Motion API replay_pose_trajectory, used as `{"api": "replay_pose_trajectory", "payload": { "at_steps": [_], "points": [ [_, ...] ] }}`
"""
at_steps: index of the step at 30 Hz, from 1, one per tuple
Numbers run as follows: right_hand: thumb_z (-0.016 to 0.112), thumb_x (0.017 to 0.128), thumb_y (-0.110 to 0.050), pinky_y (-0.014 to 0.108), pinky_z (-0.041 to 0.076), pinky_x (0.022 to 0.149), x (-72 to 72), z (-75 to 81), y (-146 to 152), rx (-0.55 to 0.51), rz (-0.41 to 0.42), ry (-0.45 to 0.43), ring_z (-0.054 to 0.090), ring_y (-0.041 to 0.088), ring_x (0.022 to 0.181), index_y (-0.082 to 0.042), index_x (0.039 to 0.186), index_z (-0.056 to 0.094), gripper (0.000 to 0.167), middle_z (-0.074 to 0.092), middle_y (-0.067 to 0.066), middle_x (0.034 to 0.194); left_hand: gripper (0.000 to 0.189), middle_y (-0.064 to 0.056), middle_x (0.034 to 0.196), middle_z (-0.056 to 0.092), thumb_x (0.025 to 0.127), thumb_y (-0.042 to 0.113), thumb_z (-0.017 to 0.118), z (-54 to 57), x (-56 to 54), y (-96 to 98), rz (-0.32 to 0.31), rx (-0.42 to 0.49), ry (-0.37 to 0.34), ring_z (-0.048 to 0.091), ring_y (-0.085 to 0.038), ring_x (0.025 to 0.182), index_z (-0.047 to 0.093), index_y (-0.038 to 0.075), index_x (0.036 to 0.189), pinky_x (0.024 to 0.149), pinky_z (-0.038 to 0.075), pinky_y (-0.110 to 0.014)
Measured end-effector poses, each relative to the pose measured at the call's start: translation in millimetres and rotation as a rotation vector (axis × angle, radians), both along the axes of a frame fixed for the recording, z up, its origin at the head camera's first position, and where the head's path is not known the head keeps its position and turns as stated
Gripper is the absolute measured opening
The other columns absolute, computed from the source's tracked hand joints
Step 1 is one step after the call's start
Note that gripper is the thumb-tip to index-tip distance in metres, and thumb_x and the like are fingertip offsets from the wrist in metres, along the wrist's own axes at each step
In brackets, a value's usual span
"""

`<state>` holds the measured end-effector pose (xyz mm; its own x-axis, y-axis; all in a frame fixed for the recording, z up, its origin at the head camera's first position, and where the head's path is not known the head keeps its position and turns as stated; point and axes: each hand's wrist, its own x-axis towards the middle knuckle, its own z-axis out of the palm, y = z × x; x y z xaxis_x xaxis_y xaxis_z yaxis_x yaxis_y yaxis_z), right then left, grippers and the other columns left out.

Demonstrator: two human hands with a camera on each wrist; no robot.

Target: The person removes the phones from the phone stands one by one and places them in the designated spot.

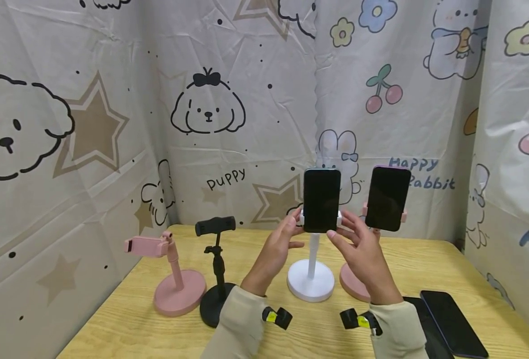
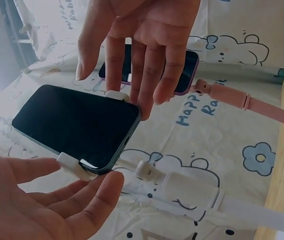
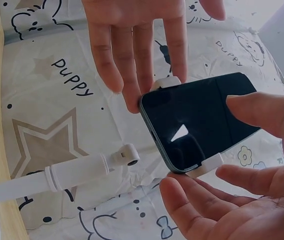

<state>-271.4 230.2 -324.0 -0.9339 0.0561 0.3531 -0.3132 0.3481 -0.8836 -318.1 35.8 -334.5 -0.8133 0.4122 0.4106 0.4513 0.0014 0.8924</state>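
Observation:
A dark-screened phone (image 1: 321, 200) sits upright in the white clamp (image 2: 73, 164) of a white phone stand (image 1: 311, 280). My left hand (image 1: 274, 249) is at the clamp's left side, its fingers fairly straight and touching or nearly touching the jaw. On the other side, the right hand (image 1: 362, 254) has its fingers extended beside the opposite jaw. Its thumb (image 3: 256, 112) crosses in front of the screen in the right wrist view; whether it touches the glass is unclear. Behind that hand, a second phone (image 1: 388, 198) is held by a pink stand (image 1: 353, 283), whose base is partly hidden.
To the left are another pink stand (image 1: 180, 294) and a black stand (image 1: 218, 269), neither holding a phone. Two dark phones lie flat at the front right, one (image 1: 454, 324) beside the other, which my sleeve partly covers. Printed curtains (image 1: 264, 149) surround the wooden table (image 1: 125, 329).

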Motion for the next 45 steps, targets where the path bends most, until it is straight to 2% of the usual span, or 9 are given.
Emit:
{"api": "replay_pose_trajectory", "payload": {
  "at_steps": [4, 7, 12, 16, 22, 27, 38, 41, 45],
  "points": [
    [0.063, 0.094, -0.038, 0.051, 0.042, 0.098, 1.8, 1.3, 0, 0.035, -0.022, 0.004, 0.047, 0.036, 0.129, -0.014, 0.150, 0.032, 0.069, 0.040, 0.019, 0.146, 0.053, -0.011, 0.146, 0.043, 0.105, 0.043, 0.031, 2.5, 0.3, -3.6, 0.011, 0.010, 0.011, 0.051, -0.031, 0.124, 0.033, 0.015, 0.150, 0.093, 0.049, -0.048],
    [0.062, 0.094, -0.040, 0.050, 0.043, 0.098, 2.9, 2.0, -1, 0.056, -0.038, 0.001, 0.049, 0.036, 0.127, -0.013, 0.149, 0.034, 0.067, 0.043, 0.018, 0.143, 0.048, -0.013, 0.142, 0.047, 0.104, 0.037, 0.039, 3.8, 0.7, -5.9, 0.042, 0.002, 0.016, 0.054, -0.033, 0.119, 0.038, 0.014, 0.147, 0.088, 0.052, -0.046],
    [0.061, 0.094, -0.040, 0.048, 0.045, 0.097, 5.0, 3.5, -2, 0.069, -0.046, 0.003, 0.053, 0.036, 0.123, -0.012, 0.146, 0.039, 0.063, 0.048, 0.018, 0.137, 0.043, -0.011, 0.133, 0.051, 0.102, 0.027, 0.050, 5.7, 2.5, -10.0, 0.104, -0.040, 0.012, 0.061, -0.026, 0.105, 0.044, 0.019, 0.143, 0.079, 0.056, -0.037],
    [0.060, 0.095, -0.039, 0.048, 0.045, 0.098, 7.0, 4.9, -3, 0.074, -0.047, 0.009, 0.056, 0.034, 0.118, -0.009, 0.143, 0.043, 0.059, 0.051, 0.016, 0.131, 0.041, -0.012, 0.127, 0.053, 0.100, 0.022, 0.053, 8.5, 4.9, -14.0, 0.113, -0.048, 0.017, 0.064, -0.023, 0.099, 0.046, 0.017, 0.141, 0.076, 0.057, -0.033],
    [0.060, 0.095, -0.040, 0.048, 0.047, 0.097, 10.5, 6.8, -4, 0.087, -0.060, 0.008, 0.061, 0.031, 0.111, -0.009, 0.139, 0.049, 0.055, 0.055, 0.014, 0.127, 0.039, -0.011, 0.122, 0.055, 0.099, 0.020, 0.055, 13.6, 7.8, -19.2, 0.114, -0.067, -0.020, 0.065, -0.022, 0.098, 0.050, 0.017, 0.138, 0.075, 0.057, -0.033],
    [0.061, 0.095, -0.039, 0.041, 0.050, 0.093, 12.5, 8.7, -6, 0.090, -0.059, 0.015, 0.065, 0.028, 0.104, -0.009, 0.133, 0.053, 0.049, 0.057, 0.013, 0.123, 0.037, -0.012, 0.119, 0.056, 0.098, 0.022, 0.058, 16.2, 10.0, -23.9, 0.117, -0.091, -0.022, 0.066, -0.022, 0.095, 0.053, 0.013, 0.134, 0.072, 0.057, -0.032],
    [0.064, 0.093, -0.040, 0.035, 0.053, 0.088, 19.0, 11.2, -9, 0.120, -0.021, 0.035, 0.067, 0.025, 0.099, -0.007, 0.125, 0.058, 0.047, 0.060, 0.012, 0.119, 0.032, -0.015, 0.115, 0.058, 0.098, 0.021, 0.058, 22.8, 15.8, -37.2, 0.073, -0.136, -0.019, 0.067, -0.027, 0.091, 0.055, 0.006, 0.126, 0.069, 0.058, -0.034],
    [0.064, 0.093, -0.036, 0.033, 0.054, 0.085, 21.0, 12.8, -9, 0.150, -0.006, 0.043, 0.068, 0.025, 0.097, -0.006, 0.124, 0.058, 0.044, 0.060, 0.013, 0.117, 0.029, -0.014, 0.112, 0.058, 0.098, 0.021, 0.058, 24.3, 16.9, -40.8, 0.061, -0.156, -0.018, 0.067, -0.027, 0.090, 0.056, 0.006, 0.123, 0.068, 0.057, -0.033],
    [0.065, 0.093, -0.032, 0.036, 0.054, 0.086, 24.9, 15.6, -9, 0.174, 0.014, 0.037, 0.068, 0.024, 0.094, -0.004, 0.122, 0.058, 0.041, 0.060, 0.014, 0.114, 0.026, -0.013, 0.110, 0.058, 0.098, 0.022, 0.059, 27.7, 20.5, -45.5, 0.043, -0.182, -0.019, 0.068, -0.024, 0.087, 0.057, 0.008, 0.119, 0.070, 0.058, -0.036]
  ]
}}
